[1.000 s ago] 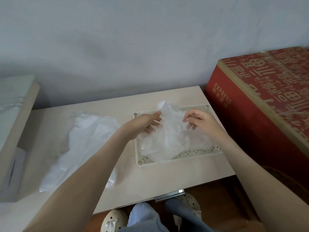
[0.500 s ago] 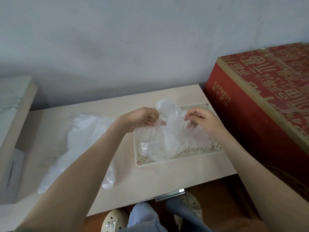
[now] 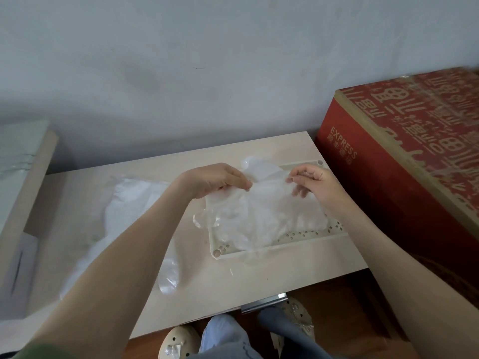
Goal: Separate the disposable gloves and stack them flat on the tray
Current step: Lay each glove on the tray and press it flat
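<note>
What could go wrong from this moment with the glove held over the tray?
1. The left hand and right hand both pinch the thin glove; pulling them apart could stretch or tear the film.
2. Part of it hangs past the left rim of the tray, so it may land partly on the table.
3. The film looks crumpled, so it may not lie flat when set down.

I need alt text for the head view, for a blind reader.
The left hand and right hand pinch a clear glove over the cream tray. A pile of gloves lies on the table to its left; a red box stands right.
</note>
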Available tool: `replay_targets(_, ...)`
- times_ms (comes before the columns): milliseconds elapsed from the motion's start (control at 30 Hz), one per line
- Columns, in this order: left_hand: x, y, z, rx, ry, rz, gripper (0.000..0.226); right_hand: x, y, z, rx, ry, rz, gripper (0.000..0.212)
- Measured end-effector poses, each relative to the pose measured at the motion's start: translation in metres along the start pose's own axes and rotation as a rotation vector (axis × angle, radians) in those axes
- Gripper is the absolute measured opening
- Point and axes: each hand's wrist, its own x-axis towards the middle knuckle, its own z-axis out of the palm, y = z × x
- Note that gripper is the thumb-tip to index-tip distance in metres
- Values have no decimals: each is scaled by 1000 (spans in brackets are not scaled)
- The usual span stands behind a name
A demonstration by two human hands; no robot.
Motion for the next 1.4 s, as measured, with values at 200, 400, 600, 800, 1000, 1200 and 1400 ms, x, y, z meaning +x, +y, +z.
replay_targets(200, 7, -2, -8, 205, 461, 25, 36, 4, 9, 2, -92, 120, 30, 22)
replay_targets(400, 14, -14, 7, 384, 868, 102, 29, 4, 20, 2, -258, 229, 20, 14)
replay_targets(600, 13, -29, 36, 675, 729, 370, 47, 1, 19, 1, -331, 90, 22, 27)
replay_targets(800, 22, -53, 67, 1056, 247, 482, 61, 4, 14, 3, -443, -44, 92, 41)
replay_targets(1000, 30, -67, 72, 1177, 143, 282, 82, 20, -5, 7, -382, -39, 183, 24)
replay_targets(1200, 31, -66, 74, 1171, 151, 258, 79, 30, -14, 28, -434, -68, 75, 43)
replay_targets(1400, 27, -57, 74, 1087, 198, 286, 66, 37, -17, 40, -429, -71, -85, 32)
